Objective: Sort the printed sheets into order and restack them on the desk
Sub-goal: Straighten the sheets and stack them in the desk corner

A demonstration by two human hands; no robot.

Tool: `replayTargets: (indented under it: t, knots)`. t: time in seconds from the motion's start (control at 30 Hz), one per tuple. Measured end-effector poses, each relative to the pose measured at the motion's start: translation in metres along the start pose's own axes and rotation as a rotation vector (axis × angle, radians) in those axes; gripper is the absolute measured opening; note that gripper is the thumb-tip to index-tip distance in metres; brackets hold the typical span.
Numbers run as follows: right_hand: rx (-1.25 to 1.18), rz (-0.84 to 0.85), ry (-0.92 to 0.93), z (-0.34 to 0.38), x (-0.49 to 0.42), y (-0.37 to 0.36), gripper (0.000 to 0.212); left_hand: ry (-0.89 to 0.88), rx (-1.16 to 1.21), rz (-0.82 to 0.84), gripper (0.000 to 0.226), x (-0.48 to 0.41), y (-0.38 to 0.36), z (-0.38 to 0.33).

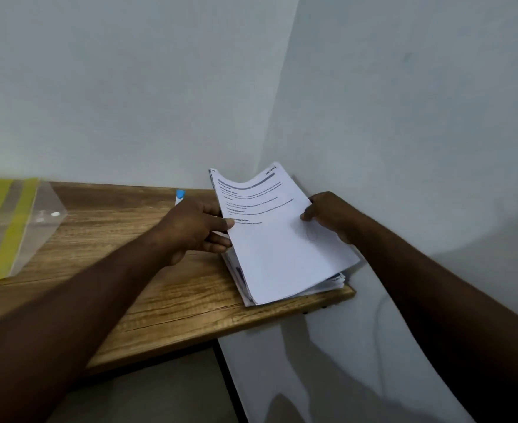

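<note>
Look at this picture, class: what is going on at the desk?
A person holds the top sheets at the right end of the desk, by the wall. The left hand pinches their left edge, the right hand their right edge, so they bow upward. The rest of the stack lies beneath on the desk. A clear folder with yellow stripes lies far left.

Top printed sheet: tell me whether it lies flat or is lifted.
Lifted and bowed: the top sheet is raised at its far end off the stack, far edge sagging, left hand and right hand gripping its sides.
</note>
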State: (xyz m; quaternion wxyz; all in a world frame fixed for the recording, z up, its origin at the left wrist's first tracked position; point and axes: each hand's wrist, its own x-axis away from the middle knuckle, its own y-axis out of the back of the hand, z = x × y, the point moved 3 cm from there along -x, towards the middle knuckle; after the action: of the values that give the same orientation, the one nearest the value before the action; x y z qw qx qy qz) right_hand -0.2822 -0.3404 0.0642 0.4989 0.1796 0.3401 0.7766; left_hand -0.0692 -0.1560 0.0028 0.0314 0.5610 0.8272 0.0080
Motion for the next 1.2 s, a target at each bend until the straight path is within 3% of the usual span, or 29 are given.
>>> replayTargets:
  t: [0.23,0.6,0.77,0.97,1.2]
  knots:
    - [0.141,-0.022,-0.019,-0.006,-0.006,-0.010,0.025,0.108,-0.067,-0.203,0.014,-0.018,-0.012,0.010]
    - [0.259,-0.001,-0.011,-0.024,-0.011,-0.032,0.033,0.152,-0.292,-0.346,0.016,-0.016,-0.013,0.023]
    - [0.141,-0.015,-0.010,-0.034,-0.016,-0.033,0.032,0.143,-0.255,-0.383,0.017,-0.017,-0.012,0.025]
    - [0.031,-0.030,0.012,-0.022,-0.026,-0.023,0.029,0.154,-0.038,-0.393,0.015,-0.018,-0.006,0.027]
    - [0.199,0.004,0.008,-0.022,-0.032,-0.029,0.032,0.128,-0.147,-0.426,0.016,-0.019,-0.006,0.031]
